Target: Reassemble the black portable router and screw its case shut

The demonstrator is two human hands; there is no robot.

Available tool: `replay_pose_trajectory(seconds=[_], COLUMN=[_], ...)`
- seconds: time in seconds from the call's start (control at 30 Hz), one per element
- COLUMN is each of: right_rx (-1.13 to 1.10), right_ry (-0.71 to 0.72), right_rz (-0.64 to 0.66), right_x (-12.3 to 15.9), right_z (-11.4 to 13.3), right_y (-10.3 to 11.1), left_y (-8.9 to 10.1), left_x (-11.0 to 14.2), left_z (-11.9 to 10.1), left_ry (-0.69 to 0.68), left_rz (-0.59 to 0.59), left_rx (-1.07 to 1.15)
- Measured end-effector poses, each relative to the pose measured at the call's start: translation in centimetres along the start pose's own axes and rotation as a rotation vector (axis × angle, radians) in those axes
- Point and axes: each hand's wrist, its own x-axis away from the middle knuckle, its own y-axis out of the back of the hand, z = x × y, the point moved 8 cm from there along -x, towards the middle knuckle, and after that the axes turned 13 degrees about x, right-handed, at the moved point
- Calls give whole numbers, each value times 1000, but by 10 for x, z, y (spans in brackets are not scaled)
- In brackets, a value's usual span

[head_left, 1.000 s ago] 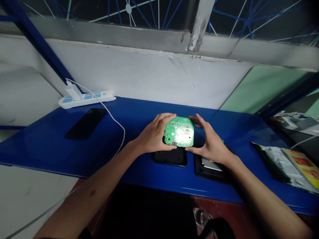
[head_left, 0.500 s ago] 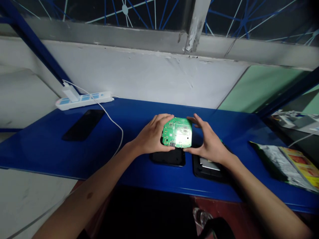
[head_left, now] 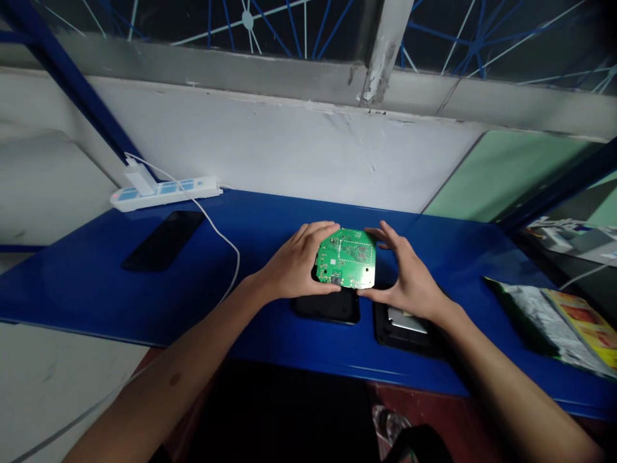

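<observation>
A green circuit board (head_left: pixel 348 258) is held up above the blue table, its face tilted toward me. My left hand (head_left: pixel 301 260) grips its left side, thumb along the lower edge and fingers over the top. At its right side, my right hand (head_left: pixel 402 273) has the thumb at the bottom corner and the fingers by the top corner. Beneath the board lies a black plastic casing (head_left: pixel 325 307), partly covered. Below my right hand rests another black casing (head_left: pixel 405 334) with a silvery metal plate (head_left: pixel 407 320) in it, partly hidden by the hand and wrist.
A black phone-like slab (head_left: pixel 164 241) lies on the blue table (head_left: pixel 270 218) at left. Behind it sits a white power strip (head_left: pixel 166 194) with a charger, its white cable (head_left: pixel 226 239) trailing forward. A foil snack bag (head_left: pixel 544 321) is at right. The wall stands behind.
The board's tilt has shifted slightly, and the bright glare on its face has faded. Both hands keep their hold; the whole view has moved a little.
</observation>
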Motion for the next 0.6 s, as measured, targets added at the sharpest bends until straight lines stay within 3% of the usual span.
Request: replay_pose_trajectory(seconds=[0.6], right_rx=[93], right_ry=[90], right_rz=[-40], right_x=[-2], right_z=[27], right_y=[7], left_y=[-9], left_x=[-2], left_z=[-11], left_ry=[-33], left_rz=[92], left_rx=[-129])
